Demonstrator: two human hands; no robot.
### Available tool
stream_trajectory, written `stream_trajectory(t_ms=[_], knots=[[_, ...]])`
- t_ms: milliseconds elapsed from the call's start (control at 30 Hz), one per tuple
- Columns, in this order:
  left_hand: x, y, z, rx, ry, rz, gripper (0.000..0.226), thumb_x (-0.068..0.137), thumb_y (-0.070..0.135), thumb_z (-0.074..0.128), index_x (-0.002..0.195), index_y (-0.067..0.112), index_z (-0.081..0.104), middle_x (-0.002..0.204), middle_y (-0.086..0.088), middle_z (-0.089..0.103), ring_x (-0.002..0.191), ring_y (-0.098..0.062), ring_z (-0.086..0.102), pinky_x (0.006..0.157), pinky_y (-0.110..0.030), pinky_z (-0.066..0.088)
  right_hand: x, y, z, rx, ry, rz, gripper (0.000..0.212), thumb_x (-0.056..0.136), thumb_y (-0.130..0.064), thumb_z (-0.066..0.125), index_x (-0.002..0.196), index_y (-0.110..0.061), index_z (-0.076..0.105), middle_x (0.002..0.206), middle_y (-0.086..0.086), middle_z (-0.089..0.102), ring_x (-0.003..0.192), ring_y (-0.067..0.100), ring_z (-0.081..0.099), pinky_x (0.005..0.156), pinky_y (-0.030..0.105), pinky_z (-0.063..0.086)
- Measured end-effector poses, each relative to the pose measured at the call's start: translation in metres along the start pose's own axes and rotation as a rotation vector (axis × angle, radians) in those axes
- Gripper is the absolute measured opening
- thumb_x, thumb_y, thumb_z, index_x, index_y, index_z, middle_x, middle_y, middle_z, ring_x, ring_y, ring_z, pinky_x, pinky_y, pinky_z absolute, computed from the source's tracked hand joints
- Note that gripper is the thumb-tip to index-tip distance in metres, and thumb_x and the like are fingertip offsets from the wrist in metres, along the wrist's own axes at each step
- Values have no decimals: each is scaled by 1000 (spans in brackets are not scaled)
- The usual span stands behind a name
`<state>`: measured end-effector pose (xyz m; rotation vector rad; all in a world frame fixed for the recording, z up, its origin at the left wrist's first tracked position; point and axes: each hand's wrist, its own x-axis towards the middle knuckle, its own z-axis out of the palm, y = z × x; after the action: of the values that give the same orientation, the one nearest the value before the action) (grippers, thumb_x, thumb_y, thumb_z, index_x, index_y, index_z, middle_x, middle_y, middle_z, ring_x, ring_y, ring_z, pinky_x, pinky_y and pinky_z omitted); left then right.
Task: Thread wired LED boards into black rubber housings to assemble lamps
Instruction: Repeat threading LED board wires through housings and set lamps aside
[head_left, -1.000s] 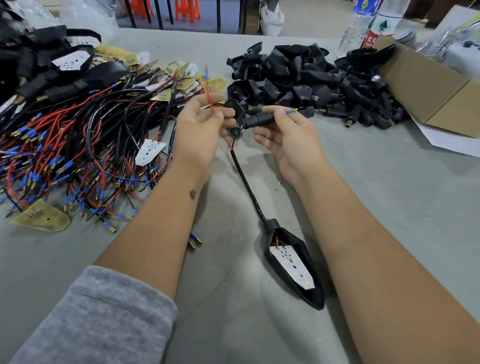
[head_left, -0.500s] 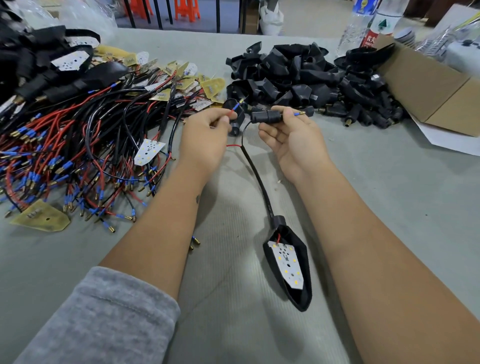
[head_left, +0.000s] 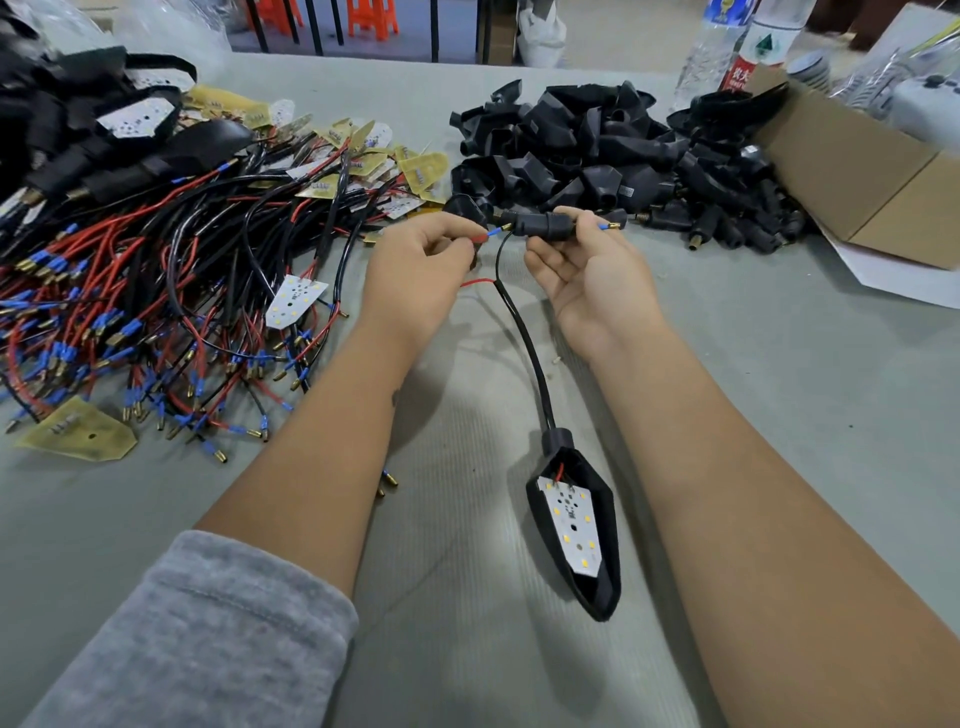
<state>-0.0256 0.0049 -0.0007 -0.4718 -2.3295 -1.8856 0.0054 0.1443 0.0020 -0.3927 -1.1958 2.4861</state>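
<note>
Two hands (head_left: 421, 270), two bottles (head_left: 711, 47)

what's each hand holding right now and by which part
The right hand grips the black rubber stem piece around its middle. The left hand pinches the red wire near its blue-tipped end, at the stem's opening.

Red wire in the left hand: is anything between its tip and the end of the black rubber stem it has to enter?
Nothing visible. The left hand pinches the red wire; its blue-sleeved tip points at the brass end of the black rubber stem gripped by the right hand, with only open air between.
</note>
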Motion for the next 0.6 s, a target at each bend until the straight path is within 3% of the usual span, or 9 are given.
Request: stream_trajectory(t_ms=[200, 367, 500, 600], knots=[[-2, 1, 0, 5, 1, 32, 18, 92, 13, 60, 80, 25, 68, 51, 17, 47, 50, 0, 39, 53, -10, 34, 0, 0, 0, -62, -16, -18, 27, 106, -15, 37, 92, -9, 59, 80, 10, 67, 61, 15, 64, 61, 25, 56], [-2, 0, -2, -9, 5, 72, 11, 91, 18, 65, 82, 21, 69, 66, 7, 59, 57, 3, 45, 58, -10, 39, -1, 1, 0, -88, -30, -20, 29, 106, -15, 36, 91, -9, 60, 82, 11, 66, 62, 15, 64, 61, 25, 56], [-1, 0, -1, -36, 3, 49, 15, 90, 18, 66, 77, 24, 70, 55, 19, 54, 53, 4, 44, 56, -7, 37, 0, 0, 0, -71, -13, -7, 28, 106, -16, 38, 91, -10, 60, 79, 10, 66, 61, 15, 64, 60, 24, 56], [-1, 0, -1, -38, 8, 45, 15, 90, 18, 66, 77, 24, 70, 54, 18, 54, 51, 4, 44, 55, -7, 36, -1, -1, 0, -80, -32, -6, 28, 106, -15, 37, 90, -10, 60, 79, 9, 66, 60, 15, 64, 60, 24, 55]])
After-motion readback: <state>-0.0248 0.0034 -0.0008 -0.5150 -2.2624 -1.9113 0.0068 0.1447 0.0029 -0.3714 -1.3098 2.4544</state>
